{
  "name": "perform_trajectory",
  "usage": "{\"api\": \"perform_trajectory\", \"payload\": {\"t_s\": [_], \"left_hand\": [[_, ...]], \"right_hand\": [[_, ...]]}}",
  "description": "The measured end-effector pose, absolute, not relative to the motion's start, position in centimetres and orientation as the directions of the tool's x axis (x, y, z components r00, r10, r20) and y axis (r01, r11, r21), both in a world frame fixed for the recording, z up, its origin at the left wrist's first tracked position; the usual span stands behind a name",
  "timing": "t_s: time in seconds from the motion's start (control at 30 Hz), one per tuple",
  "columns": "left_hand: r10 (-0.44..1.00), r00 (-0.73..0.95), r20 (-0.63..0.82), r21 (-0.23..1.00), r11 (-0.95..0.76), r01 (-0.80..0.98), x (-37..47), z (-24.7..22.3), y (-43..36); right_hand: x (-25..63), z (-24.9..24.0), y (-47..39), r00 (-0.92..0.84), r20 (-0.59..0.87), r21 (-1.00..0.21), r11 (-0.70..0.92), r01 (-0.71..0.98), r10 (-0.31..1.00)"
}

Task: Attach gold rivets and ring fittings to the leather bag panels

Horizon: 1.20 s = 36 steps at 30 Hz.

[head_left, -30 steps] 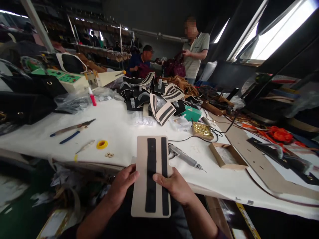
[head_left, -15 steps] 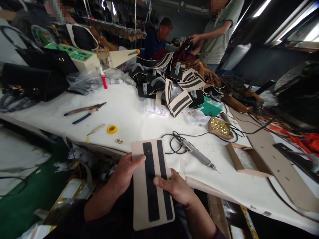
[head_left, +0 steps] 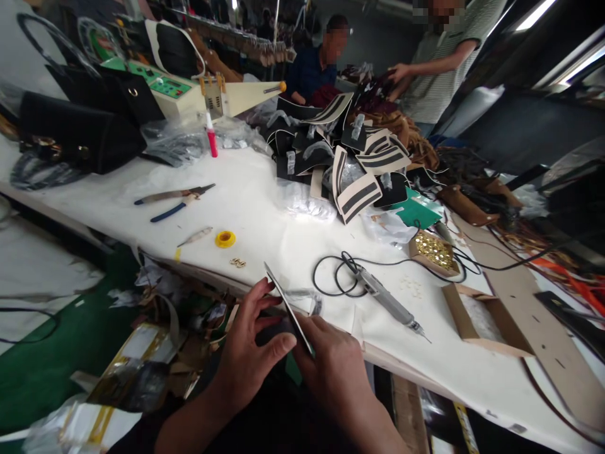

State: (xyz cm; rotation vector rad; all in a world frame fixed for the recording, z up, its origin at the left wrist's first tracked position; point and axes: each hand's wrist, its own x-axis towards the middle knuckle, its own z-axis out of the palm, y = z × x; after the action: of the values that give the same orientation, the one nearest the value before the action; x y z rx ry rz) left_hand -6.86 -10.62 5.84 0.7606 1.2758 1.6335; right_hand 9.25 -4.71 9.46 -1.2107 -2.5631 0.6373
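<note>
Over my lap a flat bag panel (head_left: 289, 307) is turned nearly edge-on, so only a thin slice of it shows. My right hand (head_left: 333, 359) grips it by its near end, the fingers partly hidden. My left hand (head_left: 250, 353) is open, thumb and fingers apart, its fingertips close to the panel's far end; whether they touch is unclear. Just beyond, on the table edge, lies a small clear plastic strip (head_left: 305, 294). A grey electric screwdriver (head_left: 385, 296) with a coiled black cord rests right of the hands.
Pliers (head_left: 174, 200), a yellow tape roll (head_left: 225, 239) and small gold rings (head_left: 237, 263) lie on the white table (head_left: 255, 208). Striped panels (head_left: 359, 195) are heaped behind. Right are a box of gold fittings (head_left: 432, 252) and a cardboard tray (head_left: 486, 321). Two people are across the table.
The panel has swung from face-up with its black stripes showing to nearly edge-on. My left hand has loosened from it and spread its fingers. The view has shifted slightly left.
</note>
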Motion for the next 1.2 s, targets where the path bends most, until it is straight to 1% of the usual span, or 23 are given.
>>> {"api": "perform_trajectory", "payload": {"t_s": [0.07, 0.13, 0.23, 0.3, 0.4, 0.47, 0.5, 0.53, 0.6, 0.63, 0.67, 0.7, 0.73, 0.8, 0.87, 0.9, 0.97, 1.07, 1.13, 1.2], "left_hand": [[0.921, -0.376, -0.096, 0.946, -0.033, -0.322, -6.7, 5.9, -11.0], [0.916, -0.375, -0.145, 0.942, 0.012, -0.336, -7.0, 6.0, -11.2], [0.871, -0.433, -0.232, 0.946, 0.099, -0.309, -8.3, 6.0, -11.4], [0.839, -0.459, -0.292, 0.942, 0.168, -0.292, -9.4, 6.1, -11.4], [0.841, -0.431, -0.327, 0.933, 0.216, -0.286, -10.3, 6.4, -11.3], [0.868, -0.382, -0.316, 0.933, 0.213, -0.29, -10.4, 6.7, -11.1], [0.882, -0.356, -0.308, 0.934, 0.209, -0.29, -10.3, 6.9, -11.0], [0.895, -0.332, -0.297, 0.937, 0.206, -0.282, -10.2, 7.0, -10.9], [0.915, -0.311, -0.256, 0.953, 0.186, -0.238, -10.3, 7.1, -10.9], [0.919, -0.322, -0.23, 0.963, 0.168, -0.21, -10.4, 7.2, -11.1], [0.916, -0.345, -0.205, 0.971, 0.145, -0.19, -10.8, 7.3, -11.4], [0.905, -0.379, -0.192, 0.973, 0.126, -0.192, -11.3, 7.4, -11.7], [0.884, -0.423, -0.201, 0.968, 0.114, -0.222, -12.0, 7.5, -12.2], [0.808, -0.514, -0.288, 0.931, 0.112, -0.347, -13.7, 7.9, -13.4], [0.714, -0.579, -0.393, 0.88, 0.11, -0.462, -15.5, 8.3, -14.7], [0.68, -0.604, -0.417, 0.868, 0.102, -0.485, -16.3, 8.5, -15.4], [0.619, -0.645, -0.448, 0.855, 0.087, -0.511, -17.5, 8.9, -16.5], [0.524, -0.69, -0.499, 0.838, 0.091, -0.538, -18.1, 8.9, -17.5], [0.503, -0.705, -0.5, 0.844, 0.104, -0.525, -18.2, 8.3, -17.7], [0.533, -0.708, -0.464, 0.872, 0.133, -0.472, -18.2, 7.0, -17.9]], "right_hand": [[8.3, 8.7, -5.6, -0.643, 0.068, -0.437, 0.602, 0.668, 0.763], [7.6, 8.2, -6.5, -0.672, 0.075, -0.434, 0.631, 0.643, 0.737], [7.0, 8.4, -7.2, -0.75, 0.051, -0.443, 0.688, 0.575, 0.659], [7.1, 9.6, -7.1, -0.799, 0.034, -0.45, 0.723, 0.524, 0.6], [8.2, 13.2, -6.1, -0.861, 0.014, -0.524, 0.737, 0.427, 0.509], [9.1, 16.1, -5.0, -0.878, 0.061, -0.61, 0.714, 0.343, 0.474], [9.5, 17.4, -4.3, -0.868, 0.11, -0.65, 0.696, 0.306, 0.485], [9.8, 18.5, -3.4, -0.828, 0.19, -0.687, 0.673, 0.272, 0.528], [9.6, 19.6, -1.0, -0.637, 0.328, -0.759, 0.596, 0.262, 0.698], [9.1, 19.5, 0.4, -0.516, 0.364, -0.793, 0.549, 0.266, 0.775], [8.3, 18.9, 1.8, -0.419, 0.367, -0.823, 0.5, 0.271, 0.83], [7.3, 17.9, 3.2, -0.359, 0.349, -0.844, 0.456, 0.281, 0.866], [6.1, 16.6, 4.5, -0.375, 0.308, -0.862, 0.423, 0.28, 0.874], [3.3, 13.4, 6.3, -0.475, 0.251, -0.878, 0.405, 0.255, 0.843], [0.4, 10.3, 6.6, -0.588, 0.239, -0.834, 0.474, 0.284, 0.773], [-1.0, 8.9, 6.4, -0.632, 0.223, -0.8, 0.51, 0.317, 0.742], [-3.4, 6.8, 5.4, -0.67, 0.173, -0.716, 0.56, 0.418, 0.722], [-5.8, 5.2, 4.1, -0.685, 0.1, -0.581, 0.601, 0.549, 0.722], [-6.6, 4.8, 4.0, -0.691, 0.066, -0.511, 0.619, 0.596, 0.719], [-6.9, 4.7, 4.1, -0.699, 0.042, -0.453, 0.637, 0.624, 0.714]]}}
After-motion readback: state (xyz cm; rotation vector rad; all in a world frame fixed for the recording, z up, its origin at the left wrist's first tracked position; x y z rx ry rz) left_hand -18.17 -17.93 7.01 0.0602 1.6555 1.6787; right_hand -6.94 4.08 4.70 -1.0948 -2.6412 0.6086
